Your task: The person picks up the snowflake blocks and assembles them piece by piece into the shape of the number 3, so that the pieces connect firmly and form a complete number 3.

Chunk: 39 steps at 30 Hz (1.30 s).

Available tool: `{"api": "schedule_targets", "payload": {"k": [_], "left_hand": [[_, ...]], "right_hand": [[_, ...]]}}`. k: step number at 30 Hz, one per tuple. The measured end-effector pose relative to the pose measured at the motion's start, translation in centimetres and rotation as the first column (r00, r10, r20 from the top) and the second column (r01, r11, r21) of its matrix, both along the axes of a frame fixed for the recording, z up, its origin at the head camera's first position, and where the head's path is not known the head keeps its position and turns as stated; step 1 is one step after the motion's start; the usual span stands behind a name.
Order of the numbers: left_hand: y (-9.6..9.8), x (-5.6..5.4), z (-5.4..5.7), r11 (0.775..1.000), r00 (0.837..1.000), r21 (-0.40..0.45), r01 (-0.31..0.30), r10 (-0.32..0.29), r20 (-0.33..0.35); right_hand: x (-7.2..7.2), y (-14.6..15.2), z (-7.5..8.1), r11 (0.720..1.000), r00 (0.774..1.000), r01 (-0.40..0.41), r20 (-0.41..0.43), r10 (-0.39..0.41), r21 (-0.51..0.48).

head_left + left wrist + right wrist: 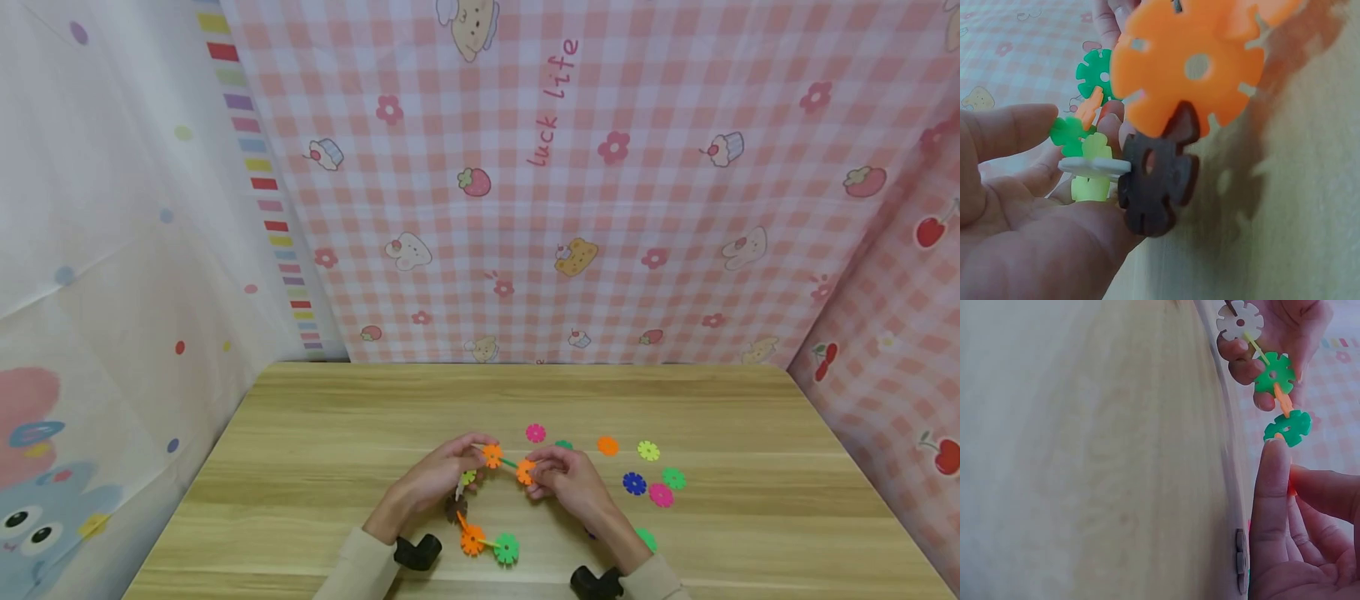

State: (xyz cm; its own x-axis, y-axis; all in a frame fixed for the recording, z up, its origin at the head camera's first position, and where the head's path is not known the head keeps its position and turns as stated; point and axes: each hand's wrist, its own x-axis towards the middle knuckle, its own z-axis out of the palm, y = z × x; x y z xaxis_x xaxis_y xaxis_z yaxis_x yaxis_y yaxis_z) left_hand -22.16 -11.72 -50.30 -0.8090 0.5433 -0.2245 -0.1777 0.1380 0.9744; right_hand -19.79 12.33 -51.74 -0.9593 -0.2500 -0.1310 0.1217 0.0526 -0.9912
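The chain of flower-shaped, notched plastic discs in mixed colours [453, 512] is located over the middle of the pale wood-grain bench [390, 400], curving from between the hands toward the near edge. The left hand [442, 473] is partly closed, fingers curled about the chain's middle run. The right hand [572, 482] is closed to a pinch, thumb and forefinger on the bright orange notched end disc [522, 470].

Principal risk, in my judgement: a slot joint parting. Probable cause: the end disc pressed or twisted out of line while the left hand's hold is too slack to brace it. Second risk: the free tail, ending in a bright green notched disc [506, 557], swinging or snagging if the chain is turned sharply; whether that tail bears on the bench cannot be told. Third: a sweep of the right hand disturbing the loose coloured plastic discs [629, 483] toward the bench's right edge.

Pose: both forearms enter from the near edge, angled inward, palms roughly facing, fingertips near but apart.
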Motion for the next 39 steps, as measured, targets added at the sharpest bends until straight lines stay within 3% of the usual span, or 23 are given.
{"api": "schedule_targets", "payload": {"k": [16,29,39], "left_hand": [[-0.1,-0.1,-0.2,1.0,1.0,0.021,-0.015,0.015,0.012],[0.3,-0.1,-0.2,1.0,0.999,0.015,-0.024,0.023,0.029],[0.6,-0.2,-0.2,1.0,1.0,-0.012,-0.009,0.009,0.003]], "right_hand": [[0.1,-0.4,0.3,0.994,0.993,0.106,0.061,-0.105,-0.024],[0.2,-0.8,0.3,0.99,0.991,0.115,0.074,-0.109,-0.081],[0.1,-1.1,0.3,0.989,0.991,0.116,0.078,-0.109,-0.094]]}}
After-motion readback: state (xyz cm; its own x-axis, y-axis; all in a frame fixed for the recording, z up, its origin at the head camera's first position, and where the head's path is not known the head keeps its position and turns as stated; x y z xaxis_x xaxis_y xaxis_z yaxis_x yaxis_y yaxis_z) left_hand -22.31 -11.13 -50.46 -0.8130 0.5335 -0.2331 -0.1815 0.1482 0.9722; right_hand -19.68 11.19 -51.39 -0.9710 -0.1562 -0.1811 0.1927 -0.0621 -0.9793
